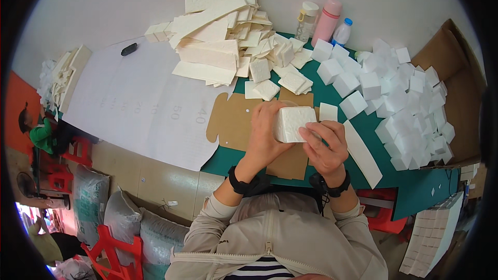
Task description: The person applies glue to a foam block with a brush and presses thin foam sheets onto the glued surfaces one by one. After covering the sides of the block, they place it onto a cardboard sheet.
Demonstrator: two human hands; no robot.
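Note:
Both hands hold one white foam box (293, 123) over the green table (415, 186). My left hand (264, 135) wraps its left side, fingers curled over the top edge. My right hand (327, 145) presses on its lower right corner with thumb and fingers. Under the hands lies a flat brown cardboard piece (233, 122). A small white foam square (328, 112) lies just right of the box, and a long white foam strip (361, 153) runs along the table by my right wrist.
A heap of finished white foam cubes (404, 98) fills the right side beside a cardboard box wall (461, 88). Cream foam sheets and squares (228, 41) are piled at the back. Three bottles (324, 21) stand behind. A white paper sheet (140, 98) covers the left.

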